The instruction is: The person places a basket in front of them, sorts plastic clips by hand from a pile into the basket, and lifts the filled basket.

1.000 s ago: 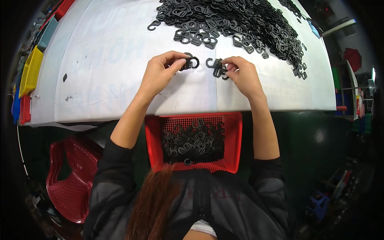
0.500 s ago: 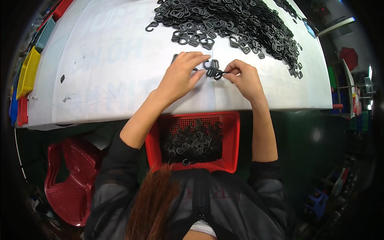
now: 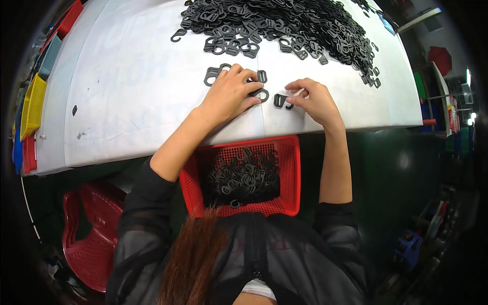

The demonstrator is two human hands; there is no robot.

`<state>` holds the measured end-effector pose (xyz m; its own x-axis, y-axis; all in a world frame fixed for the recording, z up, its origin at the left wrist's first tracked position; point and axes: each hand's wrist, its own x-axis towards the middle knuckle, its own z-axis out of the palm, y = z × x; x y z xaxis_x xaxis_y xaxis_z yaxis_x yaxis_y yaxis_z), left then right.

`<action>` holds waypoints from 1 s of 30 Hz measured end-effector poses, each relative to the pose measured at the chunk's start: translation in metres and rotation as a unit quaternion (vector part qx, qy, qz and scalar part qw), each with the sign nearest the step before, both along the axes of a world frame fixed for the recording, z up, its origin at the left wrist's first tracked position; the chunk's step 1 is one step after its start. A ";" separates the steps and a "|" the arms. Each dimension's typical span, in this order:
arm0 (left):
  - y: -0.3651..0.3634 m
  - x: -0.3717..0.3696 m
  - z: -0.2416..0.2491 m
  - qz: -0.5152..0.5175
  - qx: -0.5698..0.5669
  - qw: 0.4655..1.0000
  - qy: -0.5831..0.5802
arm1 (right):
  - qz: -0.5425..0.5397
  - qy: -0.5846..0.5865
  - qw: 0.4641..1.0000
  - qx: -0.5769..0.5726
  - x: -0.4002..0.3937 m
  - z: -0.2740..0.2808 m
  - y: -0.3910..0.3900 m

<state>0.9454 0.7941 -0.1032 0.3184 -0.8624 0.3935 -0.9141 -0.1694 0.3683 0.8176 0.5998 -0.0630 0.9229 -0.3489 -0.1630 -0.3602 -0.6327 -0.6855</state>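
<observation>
Left hand [image 3: 231, 94]: flat, fingers spread, pressing loose black plastic hooks [image 3: 260, 94] against the tabletop near its front edge.
Right hand [image 3: 314, 99]: fingertips pinched on a black hook piece [image 3: 280, 100], just beside the left fingers.
Tabletop [image 3: 132, 96]: white, smooth sheet, faintly scuffed.
Hook pile [image 3: 284, 25]: dense heap of black moulded hooks along the far edge.
Red basket [image 3: 291, 173]: perforated plastic, below the front edge, part-filled with hooks.
Red chair [image 3: 89, 234]: lattice plastic, lower left.

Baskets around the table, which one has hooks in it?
The red basket under the table's near edge, at the person's lap; it holds black hooks. The yellow one at left shows none.
</observation>
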 end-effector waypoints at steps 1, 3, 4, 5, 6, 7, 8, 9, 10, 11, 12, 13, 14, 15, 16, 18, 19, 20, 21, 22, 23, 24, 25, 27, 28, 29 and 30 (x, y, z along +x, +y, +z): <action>0.000 -0.001 -0.001 -0.002 0.001 1.000 -0.018 | 0.011 -0.037 0.996 -0.075 0.000 -0.002 0.003; -0.002 0.001 -0.002 -0.004 0.009 0.998 -0.057 | 0.014 -0.028 0.998 -0.057 0.006 -0.002 0.003; -0.003 0.002 -0.002 -0.005 0.013 0.997 -0.078 | 0.017 -0.034 0.998 -0.052 0.009 -0.004 0.003; -0.003 0.000 -0.002 0.008 0.006 0.999 -0.030 | 0.020 -0.039 0.998 -0.047 0.010 -0.006 0.003; -0.004 -0.002 0.000 0.020 -0.001 1.000 0.017 | 0.024 -0.033 0.998 -0.054 0.010 -0.004 0.004; -0.004 -0.005 0.001 0.032 -0.008 0.997 0.065 | 0.027 -0.027 0.997 -0.061 0.009 0.000 0.006; -0.004 -0.007 0.003 0.029 -0.007 0.996 0.079 | 0.031 -0.020 0.997 -0.067 0.008 0.001 0.008; -0.003 -0.009 0.007 0.026 -0.005 0.995 0.093 | 0.049 -0.052 0.992 -0.103 0.006 -0.001 0.011; -0.003 -0.010 0.008 0.023 -0.003 0.994 0.108 | 0.066 -0.084 0.985 -0.138 0.002 -0.005 0.016; -0.004 -0.008 0.006 0.038 -0.028 0.997 0.069 | 0.083 -0.116 0.975 -0.173 -0.001 -0.008 0.018; -0.007 -0.002 0.002 0.051 -0.054 0.997 0.030 | 0.074 -0.119 0.974 -0.178 -0.002 -0.011 0.017; -0.009 0.004 -0.001 0.064 -0.080 0.995 -0.009 | 0.065 -0.122 0.973 -0.184 -0.004 -0.013 0.016; -0.010 0.008 -0.005 0.062 -0.062 0.996 -0.027 | 0.056 -0.124 0.972 -0.190 -0.006 -0.015 0.015; -0.012 0.011 -0.007 0.058 -0.050 0.996 -0.044 | 0.049 -0.121 0.976 -0.171 -0.008 -0.015 0.012; -0.013 0.013 -0.008 0.054 -0.039 0.996 -0.062 | 0.041 -0.119 0.980 -0.152 -0.009 -0.015 0.008; -0.017 0.018 -0.007 0.046 -0.028 0.997 -0.057 | 0.030 -0.111 0.984 -0.137 -0.010 -0.015 0.003; -0.019 0.020 -0.005 0.044 -0.031 0.998 -0.034 | 0.030 -0.104 0.986 -0.131 -0.010 -0.012 0.004; -0.021 0.021 -0.003 0.042 -0.033 0.999 -0.010 | 0.030 -0.097 0.987 -0.124 -0.010 -0.007 0.009; -0.025 0.021 0.002 0.048 -0.005 0.997 0.062 | 0.031 -0.090 0.989 -0.116 -0.010 -0.005 0.014; -0.029 0.020 0.009 0.055 0.024 0.989 0.134 | 0.040 -0.089 0.988 -0.120 -0.011 -0.006 0.020; -0.030 0.020 0.012 0.062 0.053 0.975 0.204 | 0.050 -0.089 0.987 -0.123 -0.013 -0.007 0.026; -0.029 0.024 0.009 0.069 0.013 0.982 0.176 | 0.059 -0.089 0.986 -0.125 -0.013 -0.008 0.030; -0.026 0.030 0.005 0.076 -0.026 0.986 0.148 | 0.049 -0.092 0.989 -0.104 -0.013 -0.009 0.030; -0.013 0.041 0.008 0.097 -0.099 0.985 0.104 | 0.030 -0.097 0.993 -0.061 -0.013 -0.012 0.026; -0.002 0.042 0.017 0.121 -0.103 0.980 0.119 | 0.014 -0.107 0.991 -0.078 -0.014 -0.009 0.023; 0.009 0.039 0.024 0.146 -0.107 0.974 0.135 | 0.027 -0.101 0.988 -0.116 -0.014 -0.006 0.022; 0.022 0.036 0.024 0.171 -0.072 0.977 0.105 | 0.041 -0.096 0.982 -0.155 -0.015 -0.004 0.022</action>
